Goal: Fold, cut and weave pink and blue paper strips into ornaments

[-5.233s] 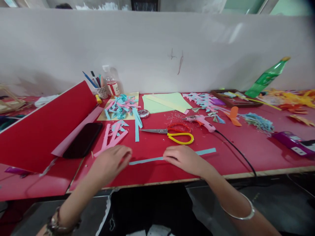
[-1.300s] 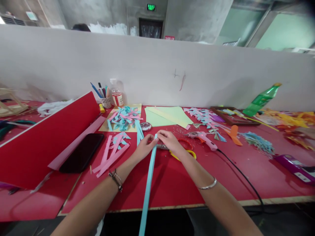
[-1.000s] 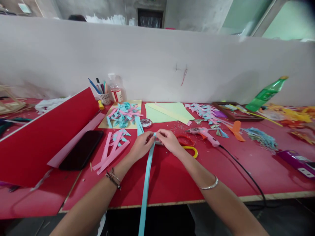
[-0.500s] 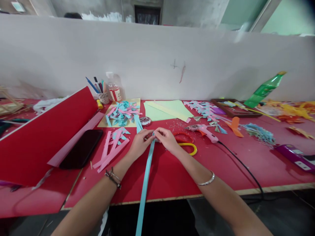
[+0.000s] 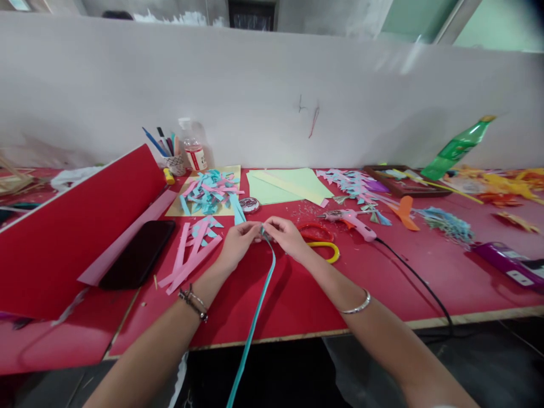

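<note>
Both of my hands meet over the red table (image 5: 306, 306), pinching a long light-blue paper strip (image 5: 260, 306) at its upper end. My left hand (image 5: 238, 243) grips it from the left with thumb and fingertips. From the other side, my right hand (image 5: 285, 235) closes its fingertips on the same end. The strip curves down past the table's front edge toward my lap. Exactly how the paper is folded between the fingertips is hidden. Just right of my right hand lie scissors with a red and a yellow handle loop (image 5: 334, 252), their blades mostly covered.
Pink strips (image 5: 191, 272) and a pile of blue and pink paper pieces (image 5: 210, 192) lie left. A black phone (image 5: 138, 255) rests beside a leaning red board (image 5: 85, 226). On the right are a pink glue gun (image 5: 351, 221) with its cord and a tilted green bottle (image 5: 459, 148).
The hanging strip has turned from its flat face to a narrower edge and now bows to the right near my fingers. Both hands stay pinched together; the view has shifted slightly.
</note>
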Demonstrator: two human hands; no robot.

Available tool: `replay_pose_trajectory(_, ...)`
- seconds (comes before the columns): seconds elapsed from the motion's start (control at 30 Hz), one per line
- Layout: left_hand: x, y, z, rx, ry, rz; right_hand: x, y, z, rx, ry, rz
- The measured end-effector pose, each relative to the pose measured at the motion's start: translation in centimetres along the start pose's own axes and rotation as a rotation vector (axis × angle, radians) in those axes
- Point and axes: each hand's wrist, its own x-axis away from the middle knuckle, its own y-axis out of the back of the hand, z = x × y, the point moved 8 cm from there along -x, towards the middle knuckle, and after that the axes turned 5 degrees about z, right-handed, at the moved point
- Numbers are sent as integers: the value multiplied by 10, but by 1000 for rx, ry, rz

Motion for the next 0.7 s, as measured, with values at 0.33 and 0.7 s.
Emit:
replay_pose_trajectory(0.33, 1, 3, 3, -15, 8, -41, 1, -6, -5, -118, -62, -9)
replay_pose_trajectory(0.7, 1, 0, 5, -133, -19, -39, 1, -10, -11, -165, -78, -2)
